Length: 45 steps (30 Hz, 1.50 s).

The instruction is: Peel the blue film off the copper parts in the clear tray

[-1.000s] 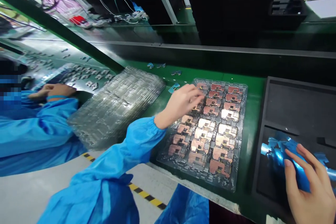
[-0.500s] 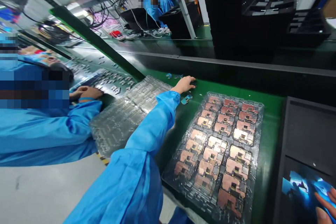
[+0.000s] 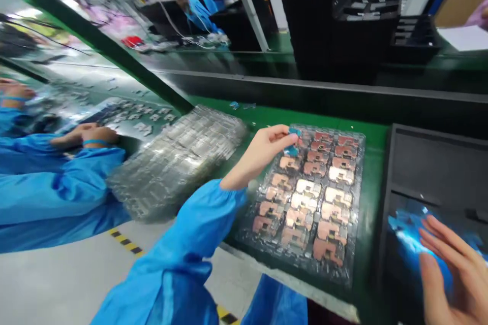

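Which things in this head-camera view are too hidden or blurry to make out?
Head view:
- small blue piece: the left hand covers part of it, so its shape is unclear.
- shiny blue pile: blurred, and partly under the right hand, which the picture's lower edge cuts off.
- copper-coloured boards: too small to read any markings.

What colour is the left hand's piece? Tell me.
Blue, the piece in the left hand, head view.

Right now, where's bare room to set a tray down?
Free: the green belt strip between the parts tray and the black foam tray, plus that foam tray's upper compartment. Crowded: its lower compartment, where the right hand sits over blue film; the parts tray under the left hand holding a blue part; the clear tray stack.
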Each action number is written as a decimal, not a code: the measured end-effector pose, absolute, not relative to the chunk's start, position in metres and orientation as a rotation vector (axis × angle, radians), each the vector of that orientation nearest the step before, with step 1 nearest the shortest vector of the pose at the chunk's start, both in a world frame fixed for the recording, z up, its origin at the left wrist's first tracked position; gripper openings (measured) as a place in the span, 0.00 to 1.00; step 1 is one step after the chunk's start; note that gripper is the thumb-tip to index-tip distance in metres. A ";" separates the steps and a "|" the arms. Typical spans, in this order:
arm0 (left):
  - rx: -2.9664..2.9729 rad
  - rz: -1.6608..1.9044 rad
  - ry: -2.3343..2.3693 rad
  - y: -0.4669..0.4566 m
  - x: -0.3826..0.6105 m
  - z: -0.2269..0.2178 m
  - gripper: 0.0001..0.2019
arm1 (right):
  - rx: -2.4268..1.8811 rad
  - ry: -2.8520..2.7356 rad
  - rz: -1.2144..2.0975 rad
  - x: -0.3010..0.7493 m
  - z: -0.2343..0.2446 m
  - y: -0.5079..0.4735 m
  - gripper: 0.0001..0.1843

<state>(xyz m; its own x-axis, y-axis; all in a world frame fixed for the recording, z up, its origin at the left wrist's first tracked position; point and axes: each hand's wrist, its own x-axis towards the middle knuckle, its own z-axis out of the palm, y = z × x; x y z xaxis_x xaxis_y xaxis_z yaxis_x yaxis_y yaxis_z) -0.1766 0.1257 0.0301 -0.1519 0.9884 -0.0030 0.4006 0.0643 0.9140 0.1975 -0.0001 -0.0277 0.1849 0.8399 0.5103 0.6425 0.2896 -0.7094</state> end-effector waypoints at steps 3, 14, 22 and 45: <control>1.283 0.959 1.402 0.058 -0.117 0.045 0.12 | -1.223 -1.619 0.602 0.141 0.010 -0.003 0.16; 1.000 1.131 1.265 -0.026 -0.035 0.017 0.11 | -1.034 -1.361 0.822 0.104 -0.009 0.001 0.07; 0.860 1.109 1.163 -0.040 -0.027 0.011 0.17 | -1.117 -1.292 0.925 0.107 -0.008 -0.004 0.10; 0.641 1.082 0.935 -0.040 -0.038 0.005 0.19 | -1.034 -1.905 0.092 0.136 0.011 -0.007 0.15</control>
<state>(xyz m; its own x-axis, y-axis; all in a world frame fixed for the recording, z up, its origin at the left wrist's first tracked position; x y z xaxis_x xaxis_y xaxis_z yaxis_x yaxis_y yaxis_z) -0.0382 -0.0400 0.0050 0.1700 0.9336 -0.3154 -0.4477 0.3583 0.8193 0.1360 -0.0068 0.0105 -0.2081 0.6890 0.6943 0.6192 0.6422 -0.4518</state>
